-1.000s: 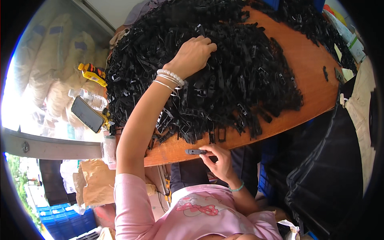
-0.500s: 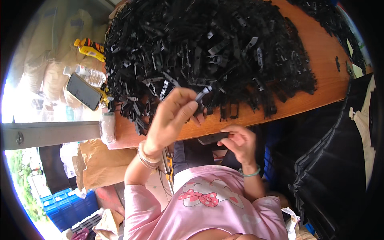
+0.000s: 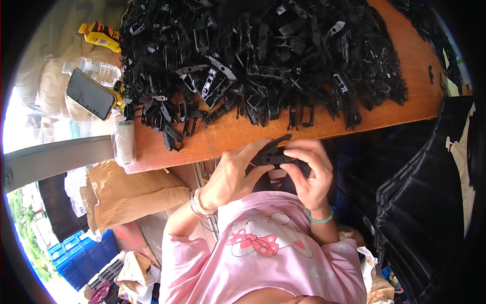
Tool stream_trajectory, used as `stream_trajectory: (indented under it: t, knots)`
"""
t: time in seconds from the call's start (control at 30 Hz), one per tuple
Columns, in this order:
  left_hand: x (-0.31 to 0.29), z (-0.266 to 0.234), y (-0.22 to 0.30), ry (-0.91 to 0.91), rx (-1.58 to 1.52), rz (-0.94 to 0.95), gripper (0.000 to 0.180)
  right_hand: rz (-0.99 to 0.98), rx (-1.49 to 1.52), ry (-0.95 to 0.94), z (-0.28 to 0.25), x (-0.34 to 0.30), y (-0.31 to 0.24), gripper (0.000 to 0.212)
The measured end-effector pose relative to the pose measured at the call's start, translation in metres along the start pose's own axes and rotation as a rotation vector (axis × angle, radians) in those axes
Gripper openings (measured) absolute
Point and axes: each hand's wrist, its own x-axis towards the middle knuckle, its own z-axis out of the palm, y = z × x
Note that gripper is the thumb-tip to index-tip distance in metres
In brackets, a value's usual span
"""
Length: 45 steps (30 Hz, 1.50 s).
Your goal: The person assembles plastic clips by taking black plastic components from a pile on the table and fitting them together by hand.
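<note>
Just near the counter (image 3: 405,114) edge, we pinch a black plastic clip (image 3: 271,154) between both hands: left hand (image 3: 234,175) fingers under it, right hand (image 3: 310,172) fingers curled over it. It looks light, stiff, best gripped mid-body. The clip heap (image 3: 263,55) lies farther off.

Your bench (image 3: 405,109) is smooth, orange-brown wood with a dull sheen. Heaped on it, the black clips (image 3: 263,55) look like hard plastic, semi-glossy. Left of the bench: a phone (image 3: 90,94) with glossy dark glass and a clear plastic bottle (image 3: 98,71). Below the bench edge, brown paper sacks (image 3: 131,190), creased and matt.
</note>
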Motion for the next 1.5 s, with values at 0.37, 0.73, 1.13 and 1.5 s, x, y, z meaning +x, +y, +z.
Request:
stream_trajectory:
  t: [0.37,0.73,1.13,1.5]
  knots:
    - [-0.016,0.006,-0.023,-0.111,-0.124,0.048,0.039,0.067,0.016,-0.23,-0.012,0.004,0.012,0.033]
    - [-0.011,-0.035,-0.047,0.569,0.42,0.138,0.014,0.354,-0.08,-0.146,-0.014,-0.03,0.034,0.022]
    - [0.014,-0.08,-0.056,0.715,0.802,-0.154,0.014,-0.083,-0.488,0.245,-0.017,0.017,0.019,0.016]
    - [-0.005,0.024,-0.028,0.403,-0.376,-0.157,0.037,0.028,-0.734,0.122,-0.016,0.03,0.023,0.016]
